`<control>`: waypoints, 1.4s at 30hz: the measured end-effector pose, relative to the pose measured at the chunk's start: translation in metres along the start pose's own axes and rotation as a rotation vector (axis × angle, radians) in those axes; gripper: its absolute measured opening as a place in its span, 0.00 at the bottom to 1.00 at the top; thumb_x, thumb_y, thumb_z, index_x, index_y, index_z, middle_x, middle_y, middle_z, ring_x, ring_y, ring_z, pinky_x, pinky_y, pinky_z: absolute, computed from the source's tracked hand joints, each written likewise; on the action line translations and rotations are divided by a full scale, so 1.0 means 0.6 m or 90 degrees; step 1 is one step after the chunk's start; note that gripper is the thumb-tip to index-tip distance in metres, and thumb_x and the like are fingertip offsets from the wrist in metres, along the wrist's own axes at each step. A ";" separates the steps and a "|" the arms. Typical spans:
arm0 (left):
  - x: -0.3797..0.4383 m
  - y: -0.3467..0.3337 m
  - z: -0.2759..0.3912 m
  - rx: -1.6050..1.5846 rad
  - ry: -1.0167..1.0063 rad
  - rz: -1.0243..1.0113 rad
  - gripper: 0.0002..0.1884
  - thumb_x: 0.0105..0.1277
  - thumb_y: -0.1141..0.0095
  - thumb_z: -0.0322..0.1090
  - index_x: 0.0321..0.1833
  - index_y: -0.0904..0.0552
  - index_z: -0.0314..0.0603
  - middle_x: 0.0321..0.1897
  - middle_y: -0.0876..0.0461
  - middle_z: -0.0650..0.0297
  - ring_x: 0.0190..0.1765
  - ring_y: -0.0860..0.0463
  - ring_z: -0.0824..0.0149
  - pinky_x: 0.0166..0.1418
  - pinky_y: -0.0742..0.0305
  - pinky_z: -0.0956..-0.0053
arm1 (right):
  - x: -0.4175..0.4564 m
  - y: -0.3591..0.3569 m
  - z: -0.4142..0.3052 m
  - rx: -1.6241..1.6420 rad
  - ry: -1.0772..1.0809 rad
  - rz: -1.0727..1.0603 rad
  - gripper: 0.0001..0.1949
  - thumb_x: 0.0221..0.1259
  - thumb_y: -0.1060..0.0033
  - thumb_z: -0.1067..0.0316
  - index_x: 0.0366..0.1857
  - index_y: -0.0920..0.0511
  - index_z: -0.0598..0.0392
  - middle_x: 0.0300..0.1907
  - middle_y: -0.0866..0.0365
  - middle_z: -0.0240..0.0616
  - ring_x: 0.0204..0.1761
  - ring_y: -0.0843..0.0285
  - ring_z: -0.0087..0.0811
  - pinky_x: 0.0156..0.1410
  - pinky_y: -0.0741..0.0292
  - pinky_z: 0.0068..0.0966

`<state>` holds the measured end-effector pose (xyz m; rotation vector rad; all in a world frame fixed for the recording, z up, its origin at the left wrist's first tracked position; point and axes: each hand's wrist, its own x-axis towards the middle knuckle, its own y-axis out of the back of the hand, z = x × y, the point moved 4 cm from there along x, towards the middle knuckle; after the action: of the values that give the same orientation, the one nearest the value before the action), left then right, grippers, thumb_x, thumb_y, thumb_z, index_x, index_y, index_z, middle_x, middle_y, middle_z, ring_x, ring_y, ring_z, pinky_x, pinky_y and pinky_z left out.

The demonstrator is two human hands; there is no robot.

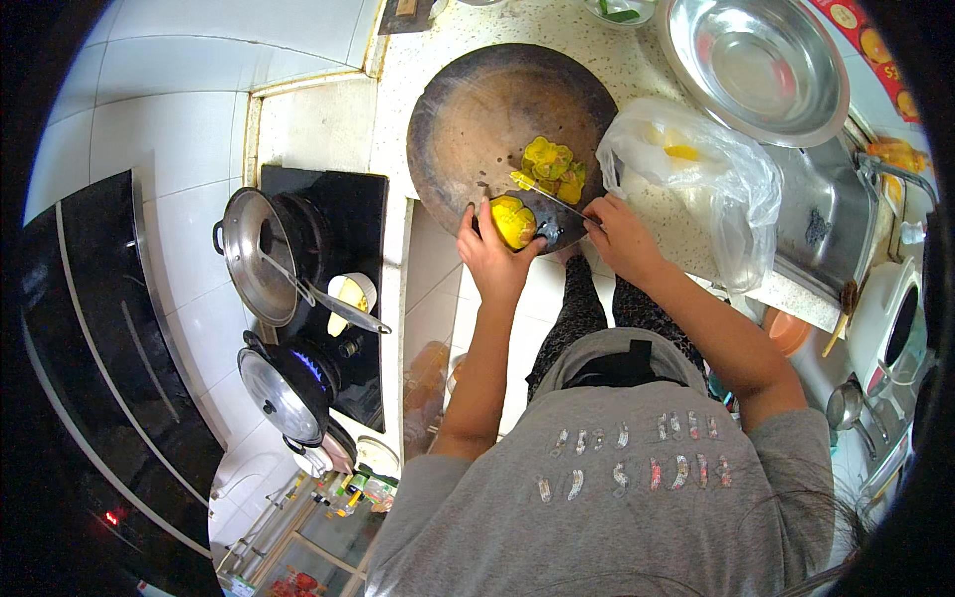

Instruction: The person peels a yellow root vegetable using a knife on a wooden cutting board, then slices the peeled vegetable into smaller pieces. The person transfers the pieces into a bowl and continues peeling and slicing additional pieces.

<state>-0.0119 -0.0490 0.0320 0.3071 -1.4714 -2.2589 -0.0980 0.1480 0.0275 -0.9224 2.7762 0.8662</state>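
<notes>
My left hand (492, 252) grips a cut piece of yellow-fleshed squash (513, 222), its fingers and thumb around the sides. The piece rests near the front edge of a round wooden chopping board (477, 112). In my right hand (621, 237) is a knife (556, 200), its thin blade pointing left across the board. Beyond the blade lie several thin yellow squash slices (548, 160) with greenish scalloped rims, piled together. One small yellow piece (522, 180) sits by the knife's tip.
Right of the board, a clear plastic bag (694, 179) with yellow scraps lies beside a steel basin (753, 60) and a sink (821, 216). At left, a wok (257, 254) and a lidded pan (280, 395) stand on the gas hob (358, 246); a blue flame burns under the pan.
</notes>
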 end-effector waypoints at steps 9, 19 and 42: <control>0.033 0.019 -0.044 -0.249 -0.005 -0.136 0.50 0.42 0.18 0.31 0.73 0.29 0.42 0.61 0.28 0.54 0.65 0.27 0.52 0.70 0.28 0.59 | -0.002 0.003 -0.010 0.033 0.046 -0.003 0.07 0.68 0.41 0.69 0.45 0.22 0.58 0.44 0.22 0.48 0.46 0.21 0.52 0.51 0.23 0.42; 0.023 0.004 -0.047 -1.155 0.289 -0.333 0.43 0.65 0.33 0.28 0.81 0.41 0.49 0.68 0.31 0.61 0.65 0.26 0.63 0.64 0.23 0.64 | -0.021 0.016 -0.047 -0.010 0.145 -0.015 0.11 0.64 0.36 0.71 0.49 0.21 0.57 0.46 0.23 0.44 0.44 0.19 0.49 0.48 0.20 0.40; -0.032 -0.041 -0.063 -0.848 0.435 -0.337 0.21 0.77 0.42 0.39 0.68 0.31 0.45 0.53 0.19 0.66 0.51 0.18 0.72 0.52 0.19 0.74 | -0.060 0.010 -0.079 -0.258 0.237 -0.019 0.11 0.62 0.41 0.69 0.47 0.23 0.54 0.43 0.25 0.38 0.30 0.15 0.41 0.31 0.20 0.39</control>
<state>0.0147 -0.0623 -0.0070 0.9198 0.5831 -2.5482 -0.0680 0.1452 0.0791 -1.3008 2.9260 1.4181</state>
